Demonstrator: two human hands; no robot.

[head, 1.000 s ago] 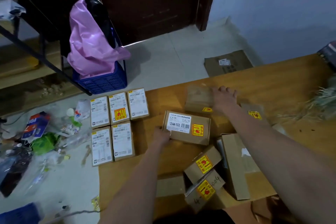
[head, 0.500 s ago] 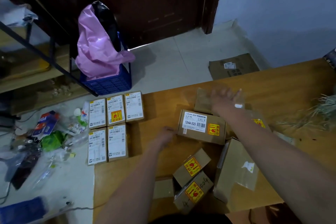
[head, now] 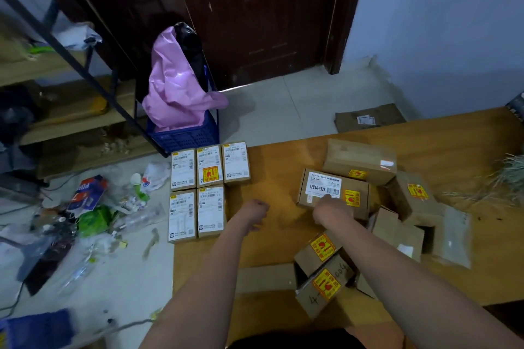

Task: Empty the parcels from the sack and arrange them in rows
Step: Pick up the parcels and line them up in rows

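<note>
Wooden board [head: 283,167] on the floor, serving as the work surface. At its left end, 5 small parcels already laid flat in 2 rows, labels up: back row of 3 [head: 210,165], front row of 2 [head: 197,213], edges touching or nearly so. The second box in the back row carries a yellow-and-red sticker.

Right of the rows, a loose heap of brown cartons. Labelled carton [head: 333,191] marked "12V4A-5525" lies flat, white label and yellow sticker up. Behind it a larger plain carton [head: 360,160], touching. To the right, another stickered carton [head: 411,195], tilted. Nearer the person, 2 small stickered cartons [head: 323,269] stacked askew, one with handwriting on its side.

Right hand [head: 331,211] rests on the near edge of the labelled carton, fingers curled over it; it appears to grip the box, though the fingertips are hidden behind the knuckles. Left hand [head: 255,210] hovers above bare board between the rows and the heap, fingers curled into a loose fist, holding nothing visible.

No sack seen with certainty; a pale flat bag [head: 453,238] lies at the heap's right edge.

Off the board: blue crate [head: 184,136] with a pink plastic bag [head: 175,85] in it, litter [head: 93,215] on the tiles, flattened cardboard [head: 368,120] by the wall, dark door [head: 255,14] behind.
</note>
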